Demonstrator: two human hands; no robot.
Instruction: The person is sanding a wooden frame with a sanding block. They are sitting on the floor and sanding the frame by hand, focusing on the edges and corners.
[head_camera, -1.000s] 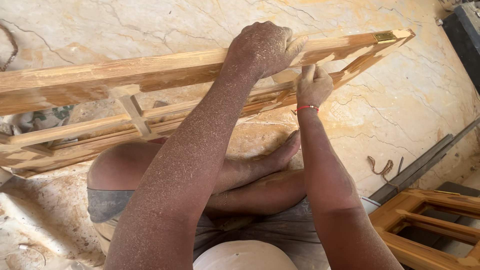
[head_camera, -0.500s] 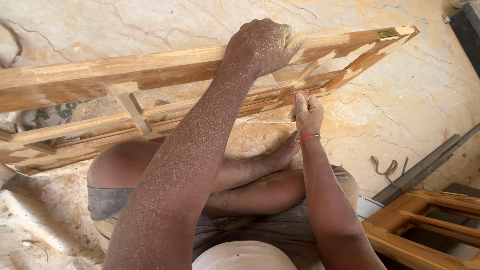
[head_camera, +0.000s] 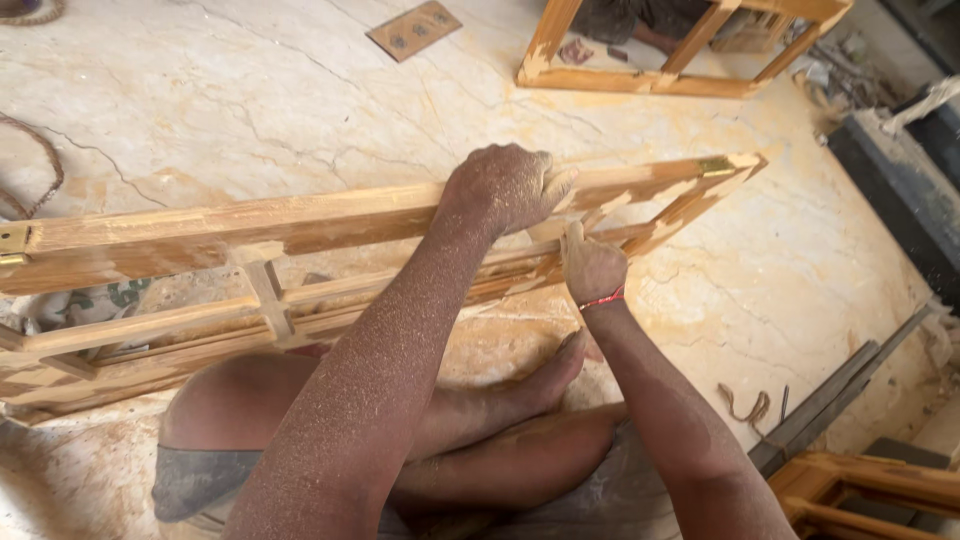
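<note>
Wooden frame (head_camera: 300, 225) stands on its long edge on the marble floor (head_camera: 250, 110), tilted over the person's crossed legs. Left hand (head_camera: 505, 185) clamps its top rail. Right hand (head_camera: 592, 265), fingers curled, presses against an inner bar just below. Sawdust coats both arms.

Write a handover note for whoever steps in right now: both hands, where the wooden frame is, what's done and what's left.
Left hand: clamped over the top rail of the wooden frame, steadying it on edge above the person's crossed legs.
Right hand: pressed against an inner bar near the frame's right end, fingers closed; anything it may hold is hidden.
Done: sawdust coats both arms and the stone floor.
Left: cannot tell how much of the frame remains unworked.
Nearby: a second frame lies beyond.
</note>
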